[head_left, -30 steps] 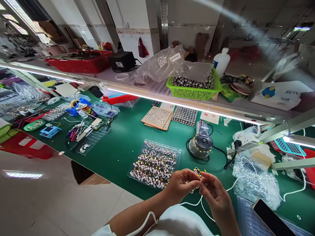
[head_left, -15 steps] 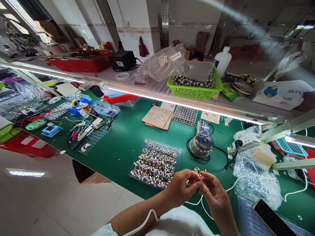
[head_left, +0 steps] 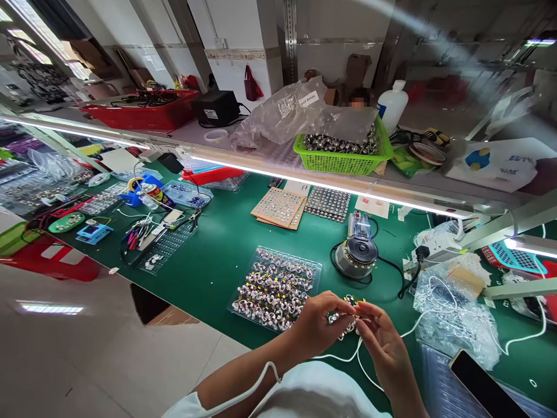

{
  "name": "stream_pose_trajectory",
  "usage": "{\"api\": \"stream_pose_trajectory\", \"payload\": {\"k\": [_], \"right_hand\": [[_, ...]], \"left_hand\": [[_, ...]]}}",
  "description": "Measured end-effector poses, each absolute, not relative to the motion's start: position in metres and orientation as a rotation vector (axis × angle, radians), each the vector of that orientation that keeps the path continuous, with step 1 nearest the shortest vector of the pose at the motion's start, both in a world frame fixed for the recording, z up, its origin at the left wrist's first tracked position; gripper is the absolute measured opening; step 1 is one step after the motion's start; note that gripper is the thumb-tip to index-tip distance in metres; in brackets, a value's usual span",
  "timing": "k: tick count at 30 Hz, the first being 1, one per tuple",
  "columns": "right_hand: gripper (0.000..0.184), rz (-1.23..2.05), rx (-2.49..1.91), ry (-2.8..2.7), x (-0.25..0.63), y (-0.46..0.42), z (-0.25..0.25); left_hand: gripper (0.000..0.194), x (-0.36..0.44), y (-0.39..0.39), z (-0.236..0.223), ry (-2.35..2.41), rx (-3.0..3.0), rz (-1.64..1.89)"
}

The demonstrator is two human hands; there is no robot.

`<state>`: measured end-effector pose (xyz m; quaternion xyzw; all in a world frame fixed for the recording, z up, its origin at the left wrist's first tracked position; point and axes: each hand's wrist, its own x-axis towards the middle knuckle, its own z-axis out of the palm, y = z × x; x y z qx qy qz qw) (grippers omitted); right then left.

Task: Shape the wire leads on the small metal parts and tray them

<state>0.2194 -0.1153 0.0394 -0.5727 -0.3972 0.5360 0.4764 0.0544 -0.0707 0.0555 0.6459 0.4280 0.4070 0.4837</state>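
Fingers [head_left: 372,312] of my left hand [head_left: 317,319] and right hand [head_left: 386,339] pinch nearly closed on a small part [head_left: 356,315], lower right of my view.

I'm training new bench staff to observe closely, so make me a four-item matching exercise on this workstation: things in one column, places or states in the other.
Things
1. lime-green basket
2. left hand
3. phone
4. clear tray

Places or states
A. on the green tabletop, filled with small parts
B. at the picture's lower right, dark-faced
C. on the shelf, holding shiny metal pieces
D. fingertips close to those of the right hand

Pairs: 1-C, 2-D, 3-B, 4-A
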Motion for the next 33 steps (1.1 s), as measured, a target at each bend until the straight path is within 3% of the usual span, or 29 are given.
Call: {"api": "stream_pose_trajectory", "payload": {"k": [5, 9, 15, 24, 33], "right_hand": [[0.031, 1.219, -1.351, -0.935, 0.229, -0.115, 0.052], [0.018, 1.348, -1.191, -1.032, 0.232, -0.118, 0.059], [0.015, 1.432, -1.166, -1.108, 0.230, -0.118, 0.062], [0.026, 1.301, -1.258, -0.998, 0.227, -0.116, 0.047], [0.056, 1.307, -1.357, -1.395, 0.175, -0.050, -0.009]], "left_hand": [[0.015, 0.054, -0.066, 0.059, 1.114, 1.437, 0.880], [0.014, 0.060, -0.066, 0.063, 1.103, 1.358, 0.863], [0.020, 0.065, -0.066, 0.059, 1.026, 1.224, 0.877], [0.022, 0.061, -0.061, 0.039, 1.057, 1.060, 0.857], [0.024, 0.012, -0.097, -0.008, 0.984, 0.731, 0.807]]}}
